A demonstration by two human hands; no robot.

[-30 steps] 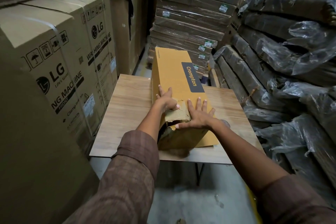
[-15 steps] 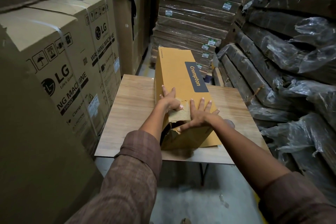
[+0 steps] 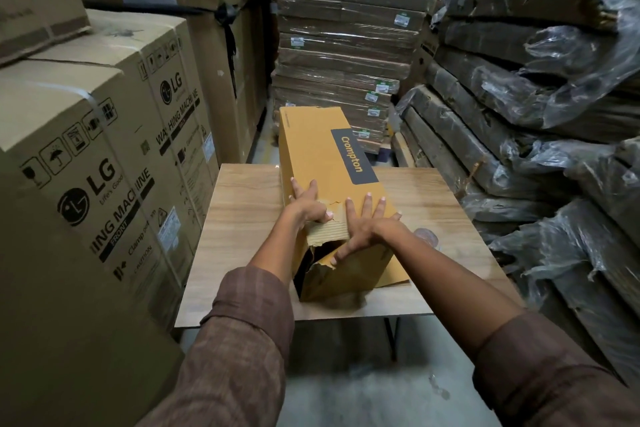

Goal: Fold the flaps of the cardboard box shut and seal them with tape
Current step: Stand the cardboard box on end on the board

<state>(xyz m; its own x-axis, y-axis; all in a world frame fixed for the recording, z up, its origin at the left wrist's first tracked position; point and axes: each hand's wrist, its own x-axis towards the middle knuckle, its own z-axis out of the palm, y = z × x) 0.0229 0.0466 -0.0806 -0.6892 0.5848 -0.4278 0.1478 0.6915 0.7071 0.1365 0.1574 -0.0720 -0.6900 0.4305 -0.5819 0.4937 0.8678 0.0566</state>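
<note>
Tape roll (image 3: pixel 426 236) sits half hidden behind right hand (image 3: pixel 372 225) pressing box (image 3: pixel 325 156).

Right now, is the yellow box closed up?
Not yet. The box end nearest the camera still gapes dark beside a torn flap under both hands.

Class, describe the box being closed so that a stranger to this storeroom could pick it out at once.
Find the wooden table between the stacked cartons. On it lies one long yellow box, its torn near end under the left hand and right hand. Unlike the brown LG cartons beside it, it bears a dark Crompton label.
</note>
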